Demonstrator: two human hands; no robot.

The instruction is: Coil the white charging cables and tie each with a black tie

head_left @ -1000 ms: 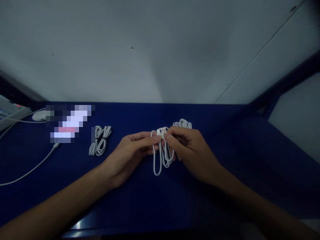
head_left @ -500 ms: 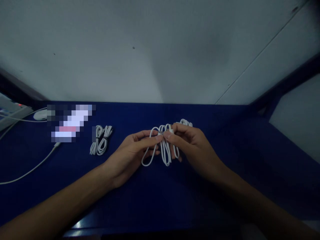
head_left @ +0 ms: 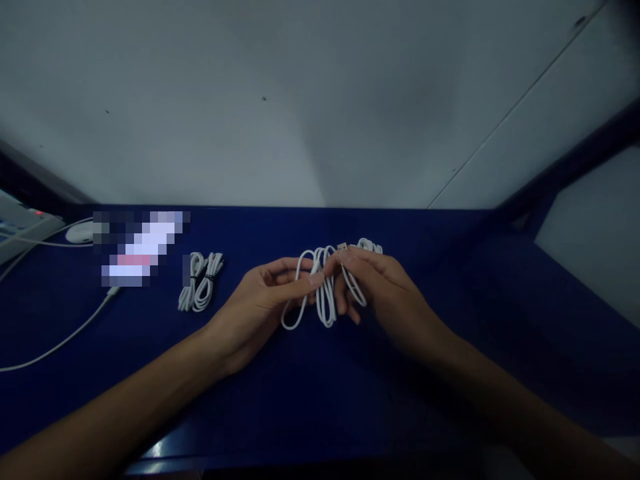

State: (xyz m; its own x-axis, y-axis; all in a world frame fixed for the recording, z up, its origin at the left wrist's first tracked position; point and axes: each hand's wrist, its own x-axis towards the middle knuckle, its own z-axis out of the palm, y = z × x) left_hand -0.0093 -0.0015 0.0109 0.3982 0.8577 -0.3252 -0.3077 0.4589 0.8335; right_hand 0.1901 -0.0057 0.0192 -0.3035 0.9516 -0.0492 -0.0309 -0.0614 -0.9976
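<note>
A loosely looped white cable hangs between my two hands above the blue table. My left hand pinches its loops between thumb and fingers, and one wide loop dangles below those fingers. Closed on the cable's right part, near a metal-tipped plug, is my right hand. Another coiled white cable lies just behind my right hand, partly hidden by it. Left of my hands, two white cable bundles with dark ties lie side by side.
At the left are a blurred-out bright device with a white cord, a white rounded object and a white box with a red light. A pale wall rises behind the table.
My right thumb and fingers have shifted on the cable, and the plug's metal end now shows above them. The right loop has tilted. My left hand keeps its pinch.
</note>
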